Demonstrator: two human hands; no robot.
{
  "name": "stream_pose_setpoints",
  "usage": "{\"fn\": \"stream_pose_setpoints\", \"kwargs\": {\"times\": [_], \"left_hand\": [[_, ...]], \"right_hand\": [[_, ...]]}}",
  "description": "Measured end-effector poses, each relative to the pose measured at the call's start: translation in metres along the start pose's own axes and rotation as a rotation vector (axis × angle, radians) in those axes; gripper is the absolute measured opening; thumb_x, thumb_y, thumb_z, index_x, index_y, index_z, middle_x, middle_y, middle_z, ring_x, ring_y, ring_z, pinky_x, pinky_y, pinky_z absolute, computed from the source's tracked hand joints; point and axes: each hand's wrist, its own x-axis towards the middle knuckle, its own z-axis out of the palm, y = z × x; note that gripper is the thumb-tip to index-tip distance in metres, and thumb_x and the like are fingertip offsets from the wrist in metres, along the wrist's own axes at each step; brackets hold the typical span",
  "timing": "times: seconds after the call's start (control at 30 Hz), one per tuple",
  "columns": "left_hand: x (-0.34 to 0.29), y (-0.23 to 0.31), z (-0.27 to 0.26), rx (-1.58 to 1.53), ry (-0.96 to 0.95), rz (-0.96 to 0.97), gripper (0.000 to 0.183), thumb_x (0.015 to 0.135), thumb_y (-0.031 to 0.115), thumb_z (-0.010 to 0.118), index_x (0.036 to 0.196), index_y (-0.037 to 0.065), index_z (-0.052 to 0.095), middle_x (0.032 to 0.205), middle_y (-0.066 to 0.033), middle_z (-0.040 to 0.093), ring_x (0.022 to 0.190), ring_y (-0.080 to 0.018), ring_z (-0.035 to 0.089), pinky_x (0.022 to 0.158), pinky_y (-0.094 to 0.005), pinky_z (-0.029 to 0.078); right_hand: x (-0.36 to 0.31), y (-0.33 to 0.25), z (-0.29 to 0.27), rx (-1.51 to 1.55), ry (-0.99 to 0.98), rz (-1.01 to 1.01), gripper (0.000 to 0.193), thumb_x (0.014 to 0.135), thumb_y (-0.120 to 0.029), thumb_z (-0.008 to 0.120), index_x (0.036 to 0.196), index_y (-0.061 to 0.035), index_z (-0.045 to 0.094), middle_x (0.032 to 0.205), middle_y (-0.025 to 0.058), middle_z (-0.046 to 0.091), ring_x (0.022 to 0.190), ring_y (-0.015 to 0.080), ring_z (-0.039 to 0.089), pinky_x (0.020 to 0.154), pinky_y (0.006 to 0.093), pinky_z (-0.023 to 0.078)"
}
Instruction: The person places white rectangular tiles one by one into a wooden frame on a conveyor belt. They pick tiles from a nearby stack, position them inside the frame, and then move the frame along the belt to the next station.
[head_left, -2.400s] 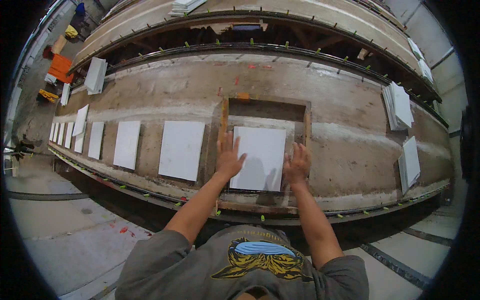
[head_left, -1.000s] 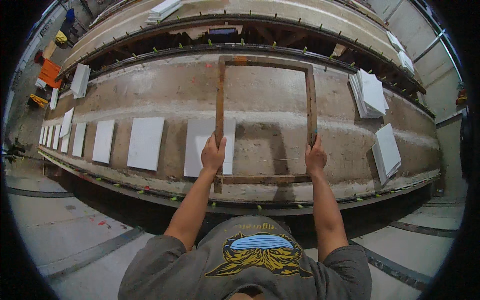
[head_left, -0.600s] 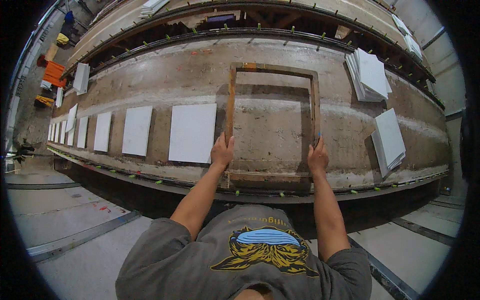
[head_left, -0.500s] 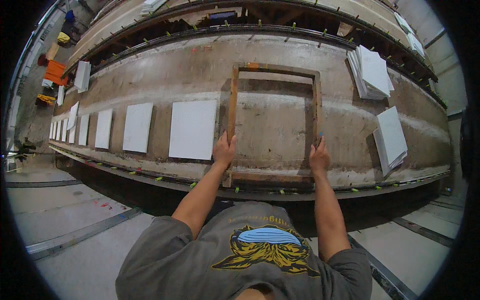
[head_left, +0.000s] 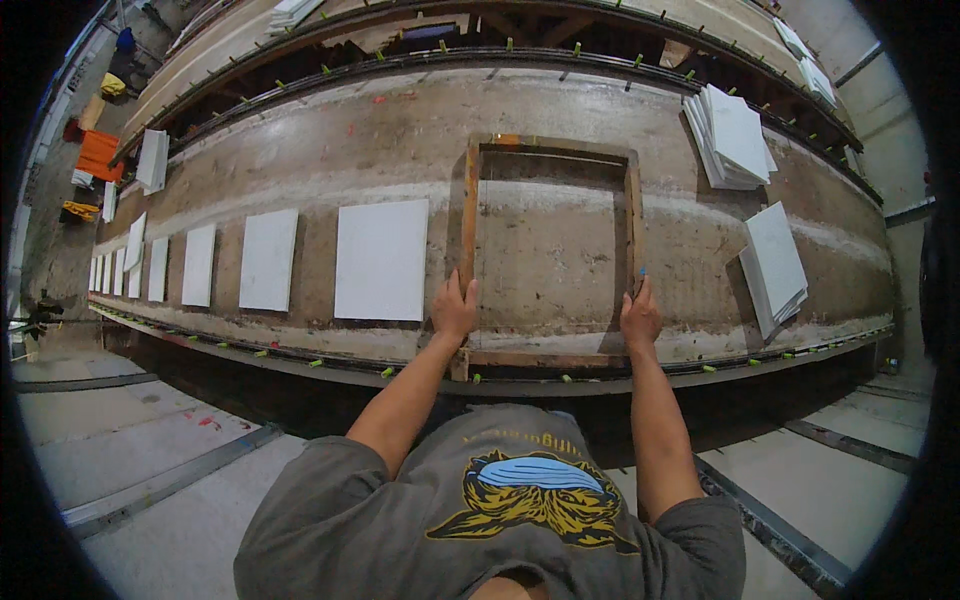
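A wooden rectangular frame (head_left: pixel 470 210) lies on or just above the long brown table (head_left: pixel 690 290), its near bar close to the front edge. My left hand (head_left: pixel 454 308) is closed on the near part of its left bar. On the right bar, my right hand (head_left: pixel 640 317) grips at about the same height, with a small blue spot beside its fingertips. Inside the frame only the stained table surface shows. Just left of my left hand lies a flat white rectangular panel (head_left: pixel 382 260), apart from the frame.
More white panels (head_left: pixel 268 260) lie in a spaced row toward the left. Two stacks of white panels stand at the right, one far (head_left: pixel 730 140) and one nearer (head_left: pixel 774 265). Small yellow-green clips (head_left: pixel 387 372) line the table edges. A similar table (head_left: pixel 350 30) runs behind.
The frame has come down toward the table, and its shadow has drawn in close to its bars. Both hands keep their hold. The whole view has shifted slightly.
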Motion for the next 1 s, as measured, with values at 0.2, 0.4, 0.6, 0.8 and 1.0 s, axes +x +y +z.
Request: {"fn": "stream_pose_setpoints", "kwargs": {"times": [0.2, 0.4, 0.6, 0.8, 1.0], "left_hand": [[-0.009, 0.002, -0.001, -0.026, 0.009, -0.007, 0.067, 0.101, 0.048, 0.047, 0.141, -0.006, 0.048, 0.124, -0.0288, 0.06, 0.111, -0.0465, 0.059, 0.092, -0.0522, 0.048], [-0.012, -0.009, 0.021, -0.095, -0.008, 0.0, 0.068, 0.102, 0.048, 0.046, 0.144, -0.005, 0.044, 0.131, -0.0299, 0.057, 0.117, -0.0468, 0.057, 0.099, -0.0537, 0.045], [-0.012, -0.015, 0.028, -0.092, 0.034, 0.028, 0.066, 0.102, 0.048, 0.046, 0.145, -0.003, 0.044, 0.135, -0.0304, 0.054, 0.119, -0.0469, 0.056, 0.098, -0.0532, 0.045], [-0.015, -0.003, 0.02, 0.041, 0.086, 0.018, 0.064, 0.101, 0.049, 0.046, 0.143, 0.0, 0.049, 0.134, -0.029, 0.055, 0.116, -0.047, 0.058, 0.092, -0.0533, 0.048], [-0.01, 0.007, 0.004, 0.237, 0.032, -0.061, 0.06, 0.1, 0.048, 0.051, 0.14, 0.004, 0.053, 0.135, -0.0253, 0.052, 0.117, -0.0444, 0.056, 0.095, -0.0513, 0.047]], "right_hand": [[-0.001, -0.011, -0.012, -0.012, -0.083, 0.06, 0.065, 0.093, -0.027, 0.066, 0.149, -0.0068, 0.039, 0.116, 0.0238, 0.067, 0.101, 0.0424, 0.066, 0.083, 0.051, 0.054], [0.005, 0.008, -0.002, -0.03, -0.04, -0.025, 0.065, 0.094, -0.027, 0.065, 0.149, -0.0055, 0.039, 0.115, 0.0236, 0.067, 0.099, 0.0426, 0.066, 0.082, 0.051, 0.054], [0.006, 0.012, 0.004, -0.07, -0.02, -0.023, 0.069, 0.092, -0.029, 0.067, 0.15, -0.0061, 0.037, 0.104, 0.0218, 0.068, 0.089, 0.0411, 0.068, 0.076, 0.0521, 0.055], [0.01, -0.003, -0.021, -0.069, -0.2, 0.032, 0.072, 0.092, -0.028, 0.066, 0.15, -0.0014, 0.034, 0.119, 0.0227, 0.064, 0.1, 0.0424, 0.066, 0.084, 0.051, 0.053], [0.012, 0.02, 0.0, 0.024, -0.169, -0.038, 0.074, 0.09, -0.032, 0.067, 0.149, -0.0018, 0.034, 0.119, 0.0236, 0.064, 0.098, 0.043, 0.066, 0.083, 0.053, 0.052]]}}
